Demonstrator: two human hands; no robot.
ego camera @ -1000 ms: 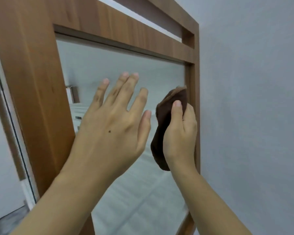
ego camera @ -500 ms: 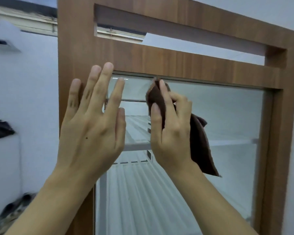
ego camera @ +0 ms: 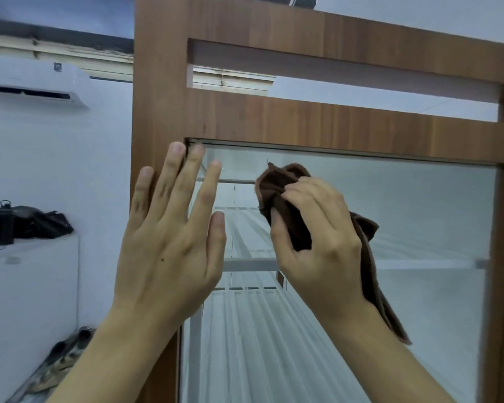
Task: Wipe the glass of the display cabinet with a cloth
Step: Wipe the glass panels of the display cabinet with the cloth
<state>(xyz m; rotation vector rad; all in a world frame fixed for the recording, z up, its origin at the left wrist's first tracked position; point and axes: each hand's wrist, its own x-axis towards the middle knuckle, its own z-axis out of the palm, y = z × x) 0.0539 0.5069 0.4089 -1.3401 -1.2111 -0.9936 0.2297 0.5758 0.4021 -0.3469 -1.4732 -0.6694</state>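
Observation:
The display cabinet has a brown wooden frame [ego camera: 245,117] around a large glass pane [ego camera: 419,222]. My right hand [ego camera: 317,239] grips a dark brown cloth [ego camera: 285,193] and holds it against the upper left part of the glass; a loose end of the cloth hangs down past my wrist. My left hand [ego camera: 172,234] is flat with straight fingers at the pane's upper left corner, its fingertips over the frame's edge and the glass.
Shelves show through the glass. A white wall is at the left with an air conditioner [ego camera: 32,88] high up. A white ledge [ego camera: 26,257] carries a black bottle [ego camera: 5,222] and dark bags. Wooden frame posts run at both sides.
The view swung from the pane's right edge to its upper left. My right hand with the cloth went from the right frame post to the upper left glass, fingers now curled tighter. Left hand stays flat.

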